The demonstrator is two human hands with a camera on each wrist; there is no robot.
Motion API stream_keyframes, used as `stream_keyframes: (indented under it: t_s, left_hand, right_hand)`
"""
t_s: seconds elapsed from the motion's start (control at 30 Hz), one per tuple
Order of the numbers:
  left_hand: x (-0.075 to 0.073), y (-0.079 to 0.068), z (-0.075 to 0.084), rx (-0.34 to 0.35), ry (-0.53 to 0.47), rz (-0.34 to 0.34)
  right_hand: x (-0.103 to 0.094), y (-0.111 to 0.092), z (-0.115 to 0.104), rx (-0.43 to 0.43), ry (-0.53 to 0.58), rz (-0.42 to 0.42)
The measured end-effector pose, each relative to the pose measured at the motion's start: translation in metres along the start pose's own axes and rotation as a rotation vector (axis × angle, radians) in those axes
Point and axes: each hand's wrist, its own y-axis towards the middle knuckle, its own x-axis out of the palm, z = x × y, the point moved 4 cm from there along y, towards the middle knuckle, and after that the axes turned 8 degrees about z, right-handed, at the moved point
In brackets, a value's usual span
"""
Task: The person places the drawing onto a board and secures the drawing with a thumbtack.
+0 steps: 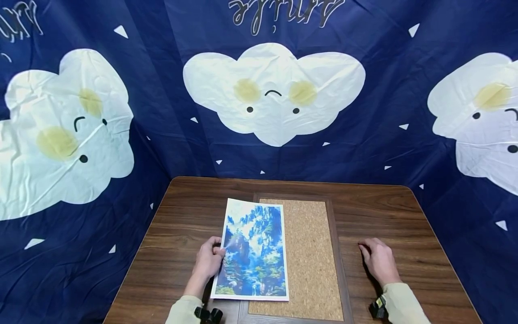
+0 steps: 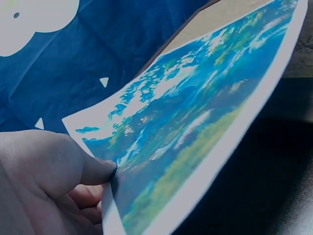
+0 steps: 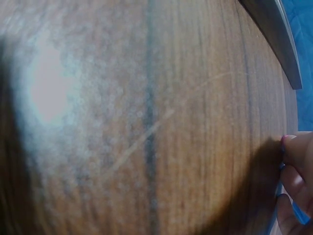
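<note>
We see left hand (image 1: 208,260) pinching print (image 1: 254,254), which covers left part of corkboard (image 1: 310,256), long axes near-parallel; right hand (image 1: 379,261) off corkboard's right, grip unclear.

The table (image 1: 186,216) has a brown wood-grain top with darker streaks, straight sides and rounded far corners, and in the right wrist view a bright patch of glare and a thin, pale, curved line (image 3: 156,125) show on its surface. Flat on it, around the middle, lies a board (image 1: 311,252) of speckled tan cork inside a brown frame (image 1: 340,270), its left part largely hidden in the head view. The board's far edge sits near the table's far edge, with a strip of wood between them.
</note>
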Motion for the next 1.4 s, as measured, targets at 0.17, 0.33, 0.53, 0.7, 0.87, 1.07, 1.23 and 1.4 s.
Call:
stream_keyframes:
  t_s: [0.17, 0.33, 0.53, 0.7, 0.87, 1.07, 1.23, 1.4]
  left_hand:
    - [0.002, 0.000, 0.001, 0.009, 0.011, -0.007]
    - [0.002, 0.000, 0.003, 0.019, 0.021, -0.011]
    - [0.002, 0.001, 0.005, 0.039, 0.027, -0.008]
    - [0.003, 0.001, 0.005, 0.062, 0.021, -0.004]
    - [0.005, 0.000, 0.007, 0.067, 0.001, -0.004]
    - [0.009, -0.002, 0.009, 0.056, -0.030, -0.021]
    - [0.013, -0.004, 0.011, 0.042, -0.070, -0.047]
    - [0.017, -0.005, 0.012, 0.030, -0.086, -0.056]
  right_hand:
    - [0.000, 0.001, -0.001, -0.012, 0.002, 0.002]
    - [-0.001, 0.001, -0.004, -0.020, 0.001, 0.005]
    - [-0.001, 0.002, -0.005, -0.024, -0.001, 0.009]
    - [-0.001, 0.002, -0.003, -0.021, -0.001, 0.011]
    - [-0.001, 0.001, -0.003, -0.022, 0.000, 0.010]
    - [-0.001, 0.000, -0.003, -0.021, -0.005, 0.012]
    - [-0.001, 0.001, -0.004, -0.021, -0.005, 0.020]
    - [-0.001, 0.000, -0.003, -0.019, -0.004, 0.019]
